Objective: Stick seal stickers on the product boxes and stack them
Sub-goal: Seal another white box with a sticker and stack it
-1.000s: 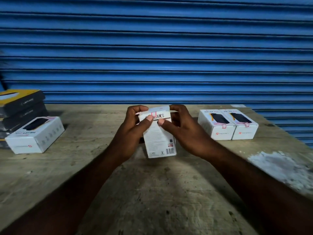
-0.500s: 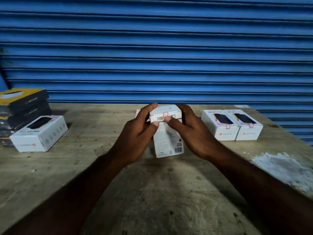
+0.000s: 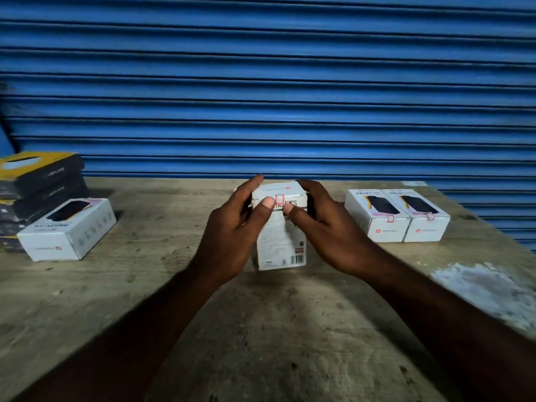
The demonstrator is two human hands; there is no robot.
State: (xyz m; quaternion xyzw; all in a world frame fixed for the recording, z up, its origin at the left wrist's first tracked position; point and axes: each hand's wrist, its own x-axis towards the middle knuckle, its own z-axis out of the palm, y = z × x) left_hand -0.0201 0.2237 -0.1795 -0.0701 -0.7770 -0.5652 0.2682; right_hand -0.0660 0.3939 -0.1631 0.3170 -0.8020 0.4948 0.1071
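product box | still upright; seal sticker still over top edge | grip: left hand and right hand both clasp box; thumbs barely shifted

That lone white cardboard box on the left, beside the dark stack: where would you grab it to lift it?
Probably from above and the right, near its logo-printed end, pinching across the width. The white cardboard box lies flat, picture face up; its icon-printed right wall is free, but the stack of dark boxes sits close along the left wall, so slide it rightwards first.
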